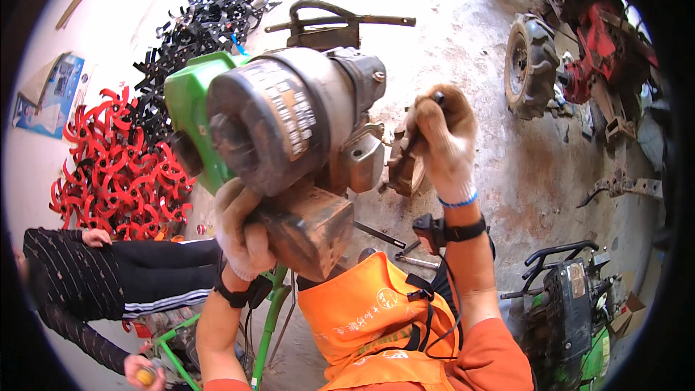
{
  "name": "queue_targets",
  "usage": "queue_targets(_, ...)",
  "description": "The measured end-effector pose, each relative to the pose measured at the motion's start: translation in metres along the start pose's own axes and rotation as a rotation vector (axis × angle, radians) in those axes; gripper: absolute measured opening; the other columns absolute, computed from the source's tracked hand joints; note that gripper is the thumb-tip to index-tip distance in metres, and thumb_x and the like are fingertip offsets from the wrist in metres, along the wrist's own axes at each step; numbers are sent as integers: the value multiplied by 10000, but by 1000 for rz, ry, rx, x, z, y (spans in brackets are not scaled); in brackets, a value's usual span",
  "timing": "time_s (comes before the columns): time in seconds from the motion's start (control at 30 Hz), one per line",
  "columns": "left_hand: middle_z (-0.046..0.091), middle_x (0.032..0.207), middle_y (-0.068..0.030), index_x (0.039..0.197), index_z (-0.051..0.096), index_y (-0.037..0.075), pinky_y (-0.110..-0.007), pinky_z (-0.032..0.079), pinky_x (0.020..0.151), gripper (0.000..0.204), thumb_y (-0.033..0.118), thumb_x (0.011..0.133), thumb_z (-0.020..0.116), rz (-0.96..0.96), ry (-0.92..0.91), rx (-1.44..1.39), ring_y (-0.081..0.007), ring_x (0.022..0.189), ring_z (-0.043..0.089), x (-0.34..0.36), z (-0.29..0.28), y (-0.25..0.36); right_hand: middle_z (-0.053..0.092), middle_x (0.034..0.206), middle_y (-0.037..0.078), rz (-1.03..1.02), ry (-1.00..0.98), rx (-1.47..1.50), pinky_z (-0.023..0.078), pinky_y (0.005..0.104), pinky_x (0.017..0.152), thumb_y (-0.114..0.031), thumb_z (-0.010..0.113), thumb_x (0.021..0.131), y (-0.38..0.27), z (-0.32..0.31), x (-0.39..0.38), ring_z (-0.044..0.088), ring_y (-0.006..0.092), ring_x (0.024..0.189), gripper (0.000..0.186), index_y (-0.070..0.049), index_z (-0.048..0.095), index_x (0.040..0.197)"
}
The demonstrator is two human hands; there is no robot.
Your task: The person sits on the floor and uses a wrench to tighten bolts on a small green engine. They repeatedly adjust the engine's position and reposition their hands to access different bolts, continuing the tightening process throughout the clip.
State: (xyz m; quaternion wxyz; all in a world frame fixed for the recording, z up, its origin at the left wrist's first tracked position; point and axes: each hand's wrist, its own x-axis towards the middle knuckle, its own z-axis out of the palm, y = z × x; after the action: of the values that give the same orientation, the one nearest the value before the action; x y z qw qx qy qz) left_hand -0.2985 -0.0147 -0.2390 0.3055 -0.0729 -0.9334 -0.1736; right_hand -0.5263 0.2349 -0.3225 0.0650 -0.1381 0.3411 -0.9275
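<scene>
the engine [289,123] sits raised up close under the camera, its round grey end toward the viewer, a green cover [190,112] on its left side and a rusty box-shaped part [308,228] hanging at its lower edge. the left hand [242,235], gloved, is cupped under that box, fingers curled shut on its near corner, which looks like a way to take the weight from below and keep the lump from tipping. the left forearm comes straight up from the lower edge, wrist bent back under the load, a black band on it

the right hand [445,141], also gloved, is up at the engine's right side, clamped around a dark handle whose tip shows above the knuckles; what the handle belongs to is hidden by the glove. a rusty bracket [405,166] sits just beside its palm, between hand and engine. the right arm rises steeply, elbow low, a black strap at the wrist, so the grip seems to steady from the side while the left carries

below lies a green frame [271,318] and tools on the concrete floor [536,174]. red blades [116,166] are heaped at left, black ones beyond. another person in dark clothes [101,275] crouches at lower left. a tiller [572,318] stands at lower right, a tractor wheel [528,65] farther off
</scene>
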Motion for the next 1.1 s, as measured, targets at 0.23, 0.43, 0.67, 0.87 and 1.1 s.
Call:
queue_targets(0.23,661,1402,-287,1402,653,-55,-551,504,1136,513,13,896,598,44,70,-25,-476,1265,647,2,7,4,784,913,60,-108,-649,-593,603,340,693,-83,874,924,-76,83,-26,759,199,748,215,-77,755,1103)
queue_targets(0.43,605,1488,-274,1437,654,-25,-554,472,1178,542,109,913,687,-52,48,163,-485,1356,594,-49,-11,16,781,875,73,-323,-1165,-945,599,451,643,-402,820,940,-80,161,-59,766,353,752,177,-239,814,1009)
queue_targets(0.67,634,1440,-167,1371,674,81,-569,435,1185,557,307,871,765,-198,-339,640,-394,1402,569,-163,-43,-37,665,811,110,-531,-1521,-913,560,473,517,-277,687,987,-5,206,-139,742,332,679,149,-132,652,997)
queue_targets(0.87,557,1572,-216,1535,579,67,-561,361,1259,740,384,892,760,-511,-707,474,-434,1505,474,-231,-9,-51,680,863,126,-358,-1564,-1085,554,481,494,-239,673,979,42,171,-168,745,341,695,152,-115,632,1056)
queue_targets(1.1,551,1551,-283,1550,565,-1,-570,426,1207,716,305,944,790,-548,-505,318,-499,1419,525,-227,13,-44,722,877,75,-405,-1456,-771,581,435,610,-188,756,949,-8,94,-146,714,320,701,372,-108,661,1300)
